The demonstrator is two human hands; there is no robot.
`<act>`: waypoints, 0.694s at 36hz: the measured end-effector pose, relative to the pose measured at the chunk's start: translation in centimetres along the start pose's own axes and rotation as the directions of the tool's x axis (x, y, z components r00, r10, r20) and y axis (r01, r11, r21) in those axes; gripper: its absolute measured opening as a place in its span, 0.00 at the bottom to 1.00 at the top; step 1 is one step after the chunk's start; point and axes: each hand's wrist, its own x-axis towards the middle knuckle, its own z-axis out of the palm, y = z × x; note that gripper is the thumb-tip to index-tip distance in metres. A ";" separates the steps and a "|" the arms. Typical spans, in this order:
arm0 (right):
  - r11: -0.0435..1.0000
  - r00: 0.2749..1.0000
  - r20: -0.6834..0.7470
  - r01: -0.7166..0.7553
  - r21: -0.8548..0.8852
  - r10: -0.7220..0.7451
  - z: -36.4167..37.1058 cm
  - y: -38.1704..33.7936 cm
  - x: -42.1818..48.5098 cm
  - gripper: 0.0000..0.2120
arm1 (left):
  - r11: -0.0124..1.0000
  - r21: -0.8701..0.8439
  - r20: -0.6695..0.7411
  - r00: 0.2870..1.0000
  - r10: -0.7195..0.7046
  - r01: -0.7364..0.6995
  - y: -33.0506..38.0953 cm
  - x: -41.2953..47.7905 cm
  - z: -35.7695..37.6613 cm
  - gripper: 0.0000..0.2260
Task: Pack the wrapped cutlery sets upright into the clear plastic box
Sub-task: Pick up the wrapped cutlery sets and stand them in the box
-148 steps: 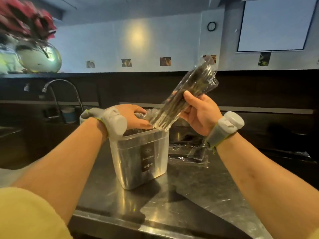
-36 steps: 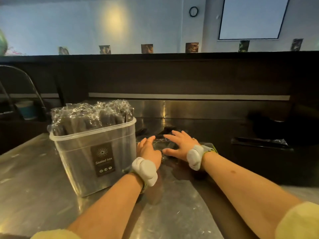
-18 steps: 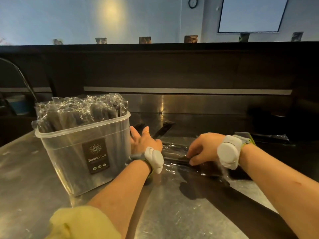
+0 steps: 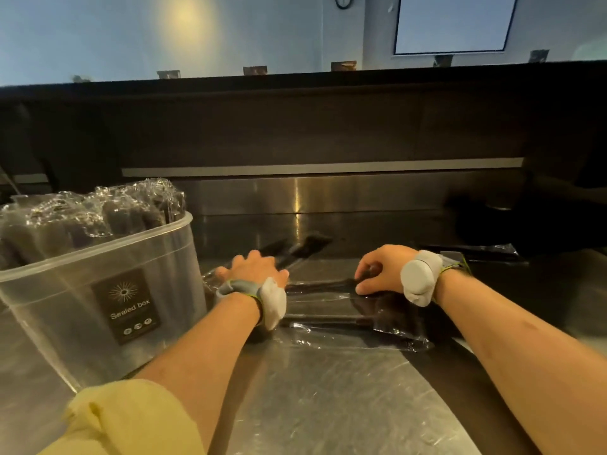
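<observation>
Both hands on one wrapped cutlery set (image 4: 328, 284), flat on the table (image 4: 328, 405) just right of the clear plastic box (image 4: 65, 310).
I see the left hand (image 4: 254, 269) lying flat on one end, fingers released. The right hand (image 4: 377, 274) has its fingers curled, pinching the other end. Packed sets (image 4: 98, 211) stand upright in the box, tops above the rim. A second wrapped set (image 4: 331, 320) lies nearer me.

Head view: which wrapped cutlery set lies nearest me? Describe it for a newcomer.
On the steel counter, right of the clear plastic box labelled Sealed box, clear-wrapped black cutlery sets lie flat. The nearest set lies closest to the viewer, just in front of the neighbouring set that the right hand grips.
</observation>
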 end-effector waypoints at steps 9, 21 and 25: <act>0.997 0.997 0.052 -0.050 -0.059 0.053 -0.8 0.1 -0.7 0.11 | 0.952 -0.221 -0.040 0.977 0.209 -0.212 2.6 -2.8 -0.1 0.23; 0.981 0.958 0.277 -0.013 -0.196 0.068 -0.8 -4.8 -3.8 0.34 | 0.938 -0.240 0.057 0.961 0.271 -0.250 2.4 -2.0 -0.5 0.25; 0.956 0.954 0.299 0.085 -0.280 0.003 0.2 -6.2 -3.5 0.28 | 0.945 -0.196 0.086 0.956 0.282 -0.261 1.9 -2.1 -1.1 0.23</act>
